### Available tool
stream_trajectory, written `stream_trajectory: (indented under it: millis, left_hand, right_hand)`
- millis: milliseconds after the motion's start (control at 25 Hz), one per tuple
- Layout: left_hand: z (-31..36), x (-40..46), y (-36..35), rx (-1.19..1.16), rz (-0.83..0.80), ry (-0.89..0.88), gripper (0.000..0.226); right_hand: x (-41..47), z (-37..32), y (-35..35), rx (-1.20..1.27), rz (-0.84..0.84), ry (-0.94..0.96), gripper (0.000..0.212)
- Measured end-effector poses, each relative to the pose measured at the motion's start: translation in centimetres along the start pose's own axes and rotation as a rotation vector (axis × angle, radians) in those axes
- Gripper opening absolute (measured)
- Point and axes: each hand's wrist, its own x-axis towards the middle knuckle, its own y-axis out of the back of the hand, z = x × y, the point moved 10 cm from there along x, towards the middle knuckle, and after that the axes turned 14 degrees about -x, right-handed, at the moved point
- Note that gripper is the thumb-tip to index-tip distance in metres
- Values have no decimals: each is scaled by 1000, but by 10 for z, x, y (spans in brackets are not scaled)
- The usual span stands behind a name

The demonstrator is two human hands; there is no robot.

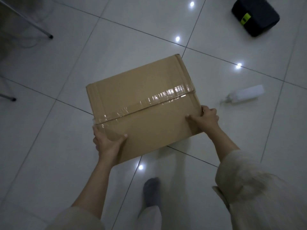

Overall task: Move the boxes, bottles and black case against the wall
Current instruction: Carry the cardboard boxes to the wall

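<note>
A taped brown cardboard box (142, 100) fills the middle of the view, held above the white tiled floor. My left hand (108, 143) grips its near left corner, thumb on top. My right hand (204, 118) grips its near right edge, thumb on the lid. A black case (255, 15) with a yellow-green label lies on the floor at the top right, well apart from the box. No wall shows in this view.
A white power strip (245, 94) lies on the tiles right of the box. Thin metal furniture legs (49, 36) stand at the upper left and left edge. My grey-socked foot (152, 191) is on the floor below the box.
</note>
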Motion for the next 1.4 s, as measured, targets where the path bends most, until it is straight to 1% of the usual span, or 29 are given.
stream_trajectory:
  millis: [80, 200, 280, 360, 480, 680, 880, 1120, 1240, 1400]
  left_hand:
    - [7, -1, 9, -6, 40, -7, 113]
    - [23, -19, 10, 29, 95, -83, 105]
    - [30, -36, 9, 56, 133, -109, 101]
    - [43, -64, -4, 83, 137, -130, 99]
    - [67, -118, -35, 134, 105, -192, 97]
    - [119, -234, -120, 199, 15, -371, 93]
    - [160, -390, -227, 182, -151, -555, 90]
    - [173, -578, -371, 181, -423, -725, 88]
    - [172, -636, -443, 214, -584, -771, 88]
    - [167, -671, -544, 281, -782, -797, 84]
  right_hand:
    - [-8, 11, -6, 126, -1, -17, 64]
    - [-22, 31, 2, 332, 36, 8, 50]
    - [-31, 44, 9, 354, 18, 8, 46]
    - [-43, 70, 27, 356, 9, -4, 47]
    - [-65, 126, 62, 399, 28, -44, 46]
    - [-109, 254, 152, 544, 146, -134, 45]
    - [-167, 408, 252, 716, 332, -204, 43]
    - [-233, 599, 348, 867, 588, -330, 42]
    - [-246, 666, 362, 955, 653, -378, 44]
    - [-230, 738, 352, 1023, 726, -516, 47]
